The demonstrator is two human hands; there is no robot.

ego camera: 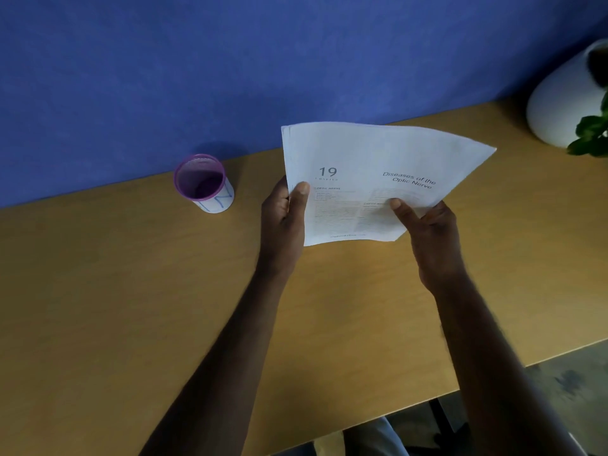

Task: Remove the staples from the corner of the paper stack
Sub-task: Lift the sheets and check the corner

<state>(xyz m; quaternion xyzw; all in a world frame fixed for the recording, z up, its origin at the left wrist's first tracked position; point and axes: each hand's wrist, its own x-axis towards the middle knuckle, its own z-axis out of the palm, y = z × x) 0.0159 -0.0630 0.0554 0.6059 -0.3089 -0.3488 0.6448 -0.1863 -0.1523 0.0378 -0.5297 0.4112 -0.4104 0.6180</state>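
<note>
A stack of printed white pages (362, 159) is held up above the wooden desk, its top sheet reading "19" and "Diseases of the Optic Nerve". My left hand (284, 222) grips the stack's left edge, thumb on top. My right hand (431, 238) pinches the lower right part, thumb on the page and fingers behind. The sheets bow upward toward the far right corner. I cannot make out any staples at this distance.
A purple mesh cup (202, 182) with a white paper label stands on the desk (131, 291) to the left, near the blue wall. A white vase (562, 100) with green leaves sits at the far right. The desk's front edge runs along the lower right.
</note>
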